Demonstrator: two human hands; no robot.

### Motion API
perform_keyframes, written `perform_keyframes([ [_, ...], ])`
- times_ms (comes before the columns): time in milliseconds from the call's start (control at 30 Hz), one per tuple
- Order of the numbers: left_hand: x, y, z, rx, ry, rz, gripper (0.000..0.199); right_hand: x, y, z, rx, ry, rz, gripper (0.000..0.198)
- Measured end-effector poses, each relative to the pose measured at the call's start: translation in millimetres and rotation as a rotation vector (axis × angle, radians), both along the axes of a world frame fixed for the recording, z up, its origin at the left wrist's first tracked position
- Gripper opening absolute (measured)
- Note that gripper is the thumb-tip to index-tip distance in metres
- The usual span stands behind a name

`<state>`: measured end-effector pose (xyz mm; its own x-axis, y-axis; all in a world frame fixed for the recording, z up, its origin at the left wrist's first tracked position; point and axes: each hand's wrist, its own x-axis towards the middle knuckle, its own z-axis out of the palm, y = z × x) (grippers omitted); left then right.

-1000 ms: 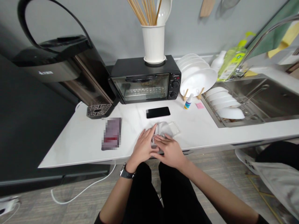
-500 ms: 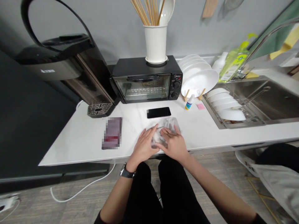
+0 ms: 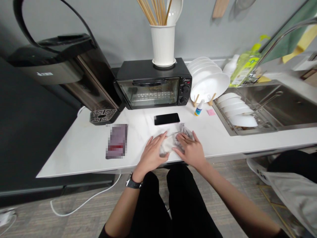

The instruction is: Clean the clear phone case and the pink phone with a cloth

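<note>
A crumpled, pale grey-white, see-through sheet like a plastic bag (image 3: pixel 168 144) lies flat on the white counter near its front edge. Whether anything is inside it, I cannot tell. My left hand (image 3: pixel 153 152) rests against its left side, fingers stretched out and thumb apart. Over its right part lies my right hand (image 3: pixel 190 149), open, with the fingers spread and pressing on it. Just beyond my hands is a phone (image 3: pixel 166 119) with a dark screen. To the left lies a purple item (image 3: pixel 116 141), blurred out by large pixels.
Behind stands a black toaster oven (image 3: pixel 151 86) bearing a white utensil holder (image 3: pixel 162 46). A dark water dispenser (image 3: pixel 71 69) is at left. Rightward are racked plates (image 3: pixel 210 86), a small bottle (image 3: pixel 198 108), a pink note (image 3: pixel 211 112) and the sink (image 3: pixel 292 99) with bowls (image 3: pixel 236 110).
My right hand has slid to the right, away from my left, and its side of the sheet is bunched up more. My left hand stays nearly in place. The view has shifted slightly.
</note>
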<state>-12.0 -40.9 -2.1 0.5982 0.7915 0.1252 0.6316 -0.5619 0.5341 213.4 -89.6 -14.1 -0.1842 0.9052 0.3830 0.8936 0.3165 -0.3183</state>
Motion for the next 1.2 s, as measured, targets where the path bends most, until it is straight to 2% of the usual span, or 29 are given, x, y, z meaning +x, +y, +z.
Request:
perform_keyframes([
  [100, -4.2, 2.4, -1.9, -0.032, 0.004, -0.035, 0.097, -43.4, -1.3, 0.9, -0.033, 0.069, 0.145, 0.055],
  [167, -6.0, 2.9, -2.5, -0.037, 0.016, -0.035, 0.099, -56.0, -7.1, 3.3, -0.063, 0.116, 0.232, 0.050],
  [233, -6.1, 2.3, -2.4, -0.023, 0.022, -0.014, 0.102, -48.6, -14.2, 5.2, -0.091, 0.156, 0.258, 0.039],
  [300, -4.7, 0.8, -2.0, -0.001, 0.013, 0.002, 0.102, -25.3, -19.5, 5.8, -0.108, 0.170, 0.231, 0.030],
  [400, -2.0, -1.1, -1.6, 0.024, -0.002, 0.011, 0.100, 15.3, -19.0, 5.4, -0.077, 0.102, 0.113, 0.030],
  [467, -0.9, -1.3, -1.4, 0.024, 0.003, 0.006, 0.100, 29.0, -12.4, 5.1, -0.048, 0.029, 0.026, 0.033],
  [567, -0.9, -0.4, -1.0, 0.012, 0.010, 0.002, 0.100, 15.4, -1.2, 4.3, -0.033, -0.035, -0.021, 0.051],
  [667, -2.1, 0.6, -0.7, -0.017, 0.014, -0.011, 0.101, -22.5, -0.3, 4.2, -0.050, -0.011, 0.068, 0.069],
  [767, -2.5, 0.6, -0.7, -0.027, 0.036, -0.008, 0.104, -43.2, -10.2, 6.5, -0.083, 0.065, 0.237, 0.066],
  [867, -1.3, -1.0, 0.0, -0.003, 0.043, 0.007, 0.104, -22.0, -19.0, 9.9, -0.137, 0.099, 0.310, 0.049],
  [933, -0.1, -2.3, 1.1, 0.013, 0.030, 0.006, 0.102, 7.5, -20.0, 11.1, -0.145, 0.077, 0.263, 0.038],
  [1033, 1.3, -3.0, 2.5, 0.015, 0.020, 0.006, 0.101, 41.4, -14.4, 10.1, -0.078, -0.002, 0.099, 0.036],
  [1100, 1.5, -2.2, 2.7, 0.003, 0.021, 0.004, 0.100, 40.6, -8.8, 7.6, -0.044, -0.038, 0.036, 0.041],
  [1200, -0.4, 0.1, 1.5, -0.015, 0.021, -0.013, 0.098, 4.0, -2.9, 3.1, -0.024, -0.006, 0.044, 0.052],
])
